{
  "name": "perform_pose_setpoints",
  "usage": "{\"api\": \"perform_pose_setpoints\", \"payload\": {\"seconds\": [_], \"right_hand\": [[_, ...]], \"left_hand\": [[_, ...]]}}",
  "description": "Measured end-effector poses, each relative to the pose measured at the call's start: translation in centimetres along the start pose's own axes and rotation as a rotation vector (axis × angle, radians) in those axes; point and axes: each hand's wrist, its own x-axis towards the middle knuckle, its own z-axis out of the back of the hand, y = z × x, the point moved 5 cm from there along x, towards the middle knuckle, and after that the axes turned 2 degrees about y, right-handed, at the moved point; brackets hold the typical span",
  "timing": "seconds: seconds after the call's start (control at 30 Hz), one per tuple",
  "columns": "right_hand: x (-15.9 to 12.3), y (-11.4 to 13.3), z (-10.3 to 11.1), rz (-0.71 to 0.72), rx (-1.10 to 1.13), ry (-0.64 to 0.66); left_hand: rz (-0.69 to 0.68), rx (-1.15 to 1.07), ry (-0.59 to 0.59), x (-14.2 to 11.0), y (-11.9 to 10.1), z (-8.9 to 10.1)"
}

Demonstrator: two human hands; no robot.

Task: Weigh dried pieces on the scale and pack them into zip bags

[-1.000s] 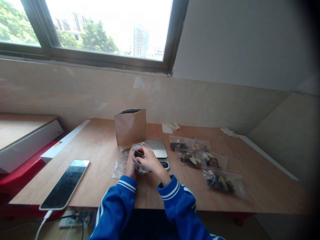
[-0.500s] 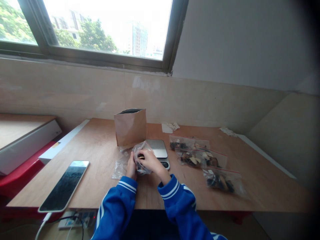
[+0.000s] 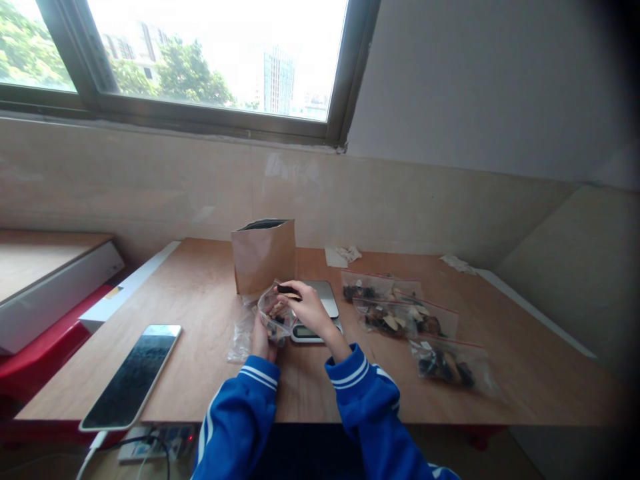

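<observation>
The right hand (image 3: pixel 313 310) rose, pinching a dark slice (image 3: pixel 289 291), apparently removed; below it, the left hand (image 3: pixel 261 341) gripped the clear plastic bag (image 3: pixel 277 321).

Daylight is coming through the window (image 3: pixel 225 40) at far left; trees (image 3: pixel 187 77) are standing outside. A grey wall (image 3: pixel 475 80) is rising at far right above beige tiles (image 3: pixel 375 197). Near, a table (image 3: pixel 200 280) is standing, another table (image 3: pixel 40 257) at left.

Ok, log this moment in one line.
left hand: holding clear bag; right hand: pinching dark-and-pale piece at bag's mouth; scale: partly hidden by right hand; brown pouch: upright, open
</observation>
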Motion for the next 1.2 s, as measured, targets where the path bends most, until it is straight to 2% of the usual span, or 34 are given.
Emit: {"api": "perform_pose_setpoints", "payload": {"seconds": [0.1, 0.2, 0.27, 0.33, 0.4, 0.5, 0.63, 0.8, 1.0, 1.2], "right_hand": [[1.5, 1.2, 1.0, 0.011, 0.200, -0.060], [4.1, 3.8, 2.3, 0.094, 0.323, -0.137], [6.4, 6.0, 3.0, 0.227, 0.301, -0.194], [8.7, 7.8, 3.2, 0.371, 0.185, -0.245], [10.9, 8.7, 2.8, 0.467, 0.049, -0.241], [13.0, 8.4, 1.4, 0.507, -0.157, -0.156], [13.2, 6.8, 0.1, 0.503, -0.298, -0.076], [12.9, 6.3, 0.1, 0.503, -0.241, -0.073], [14.4, 8.2, 1.4, 0.528, -0.093, -0.234], [14.8, 7.2, 0.7, 0.467, -0.253, -0.126]], "left_hand": [[-0.011, 0.011, -0.023, 0.1, -0.1, 0.3], [-0.003, 0.037, -0.042, 0.2, 0.1, 0.6], [0.004, 0.037, -0.042, 0.2, 0.2, 0.8], [0.014, 0.037, -0.040, 0.2, 0.2, 0.8], [0.014, 0.030, -0.042, 0.1, 0.2, 0.8], [0.011, 0.002, -0.055, 0.0, 0.2, 0.6], [0.037, -0.024, -0.031, -0.1, 0.3, 0.4], [0.033, -0.020, -0.024, -0.1, 0.4, 0.6], [0.037, -0.033, -0.044, -0.5, 0.3, 0.4], [0.020, -0.012, -0.077, -0.7, -0.1, 0.2]]}}
